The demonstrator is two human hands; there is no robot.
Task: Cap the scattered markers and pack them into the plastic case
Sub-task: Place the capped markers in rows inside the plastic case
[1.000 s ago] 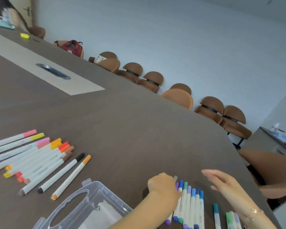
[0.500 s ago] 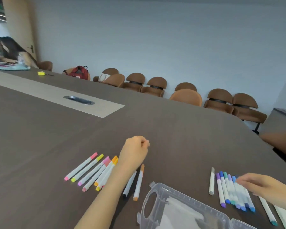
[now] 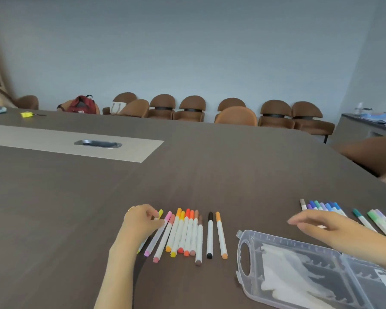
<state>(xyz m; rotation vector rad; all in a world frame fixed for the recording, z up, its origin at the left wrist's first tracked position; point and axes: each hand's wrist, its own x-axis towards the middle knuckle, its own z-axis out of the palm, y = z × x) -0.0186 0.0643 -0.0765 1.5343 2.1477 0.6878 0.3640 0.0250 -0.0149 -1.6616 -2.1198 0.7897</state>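
In the head view, the curled left hand (image 3: 143, 221) is rested on the warm-coloured white-barrelled markers (image 3: 183, 235), the right hand (image 3: 316, 224) is held open over the clear plastic case (image 3: 299, 270) at four o'clock, cool-coloured markers (image 3: 321, 206) at two.

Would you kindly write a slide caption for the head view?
Left hand on warm-coloured markers, right hand above the open plastic case.
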